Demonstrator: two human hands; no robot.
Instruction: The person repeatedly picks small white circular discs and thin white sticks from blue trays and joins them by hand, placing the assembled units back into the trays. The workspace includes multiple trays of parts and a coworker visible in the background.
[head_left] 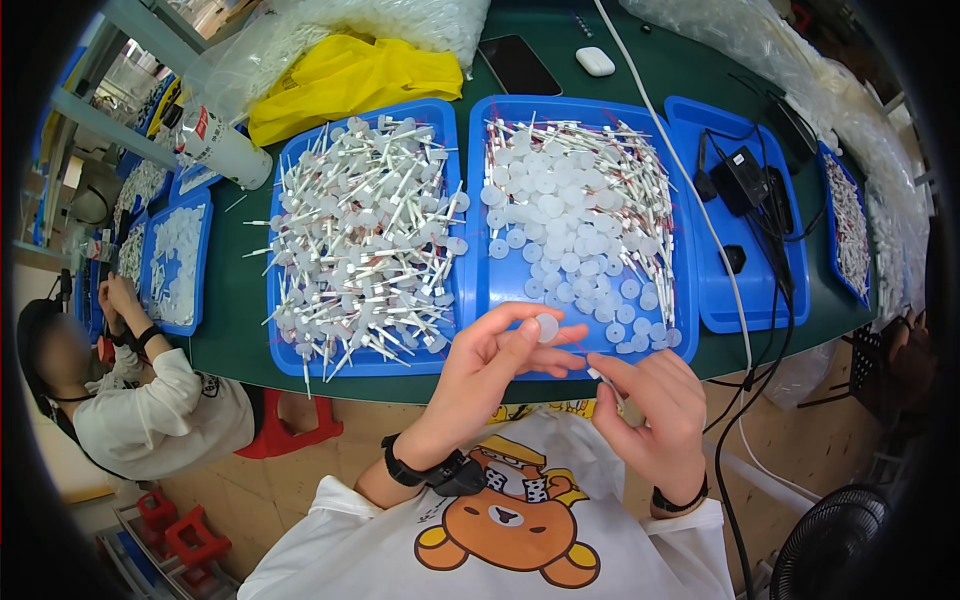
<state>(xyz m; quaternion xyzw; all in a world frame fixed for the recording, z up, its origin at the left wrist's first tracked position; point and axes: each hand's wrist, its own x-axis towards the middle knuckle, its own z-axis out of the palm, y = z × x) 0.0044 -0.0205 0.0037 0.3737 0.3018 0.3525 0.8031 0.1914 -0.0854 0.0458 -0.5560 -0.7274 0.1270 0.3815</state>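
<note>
My left hand (478, 368) is closed on a small round translucent disc (547, 327), pinched between thumb and fingers over the front edge of the middle blue tray (490, 285). Just to its right, my right hand (655, 410) pinches a thin white stick-like piece with a small connector (603, 378). A fine reddish wire seems to run from it toward the left hand. That tray holds a heap of loose translucent discs (560, 190) beside many white stick pieces (650, 190). In the left blue tray (278, 345), white sticks lie mixed with discs.
A blue tray (715, 300) on the right holds a black power adapter (740, 180) and cables. A white cable (690, 170) crosses the middle tray. Behind lie a yellow bag (350, 80), a phone (519, 65) and a white case (595, 62). Another person (170, 410) sits at left.
</note>
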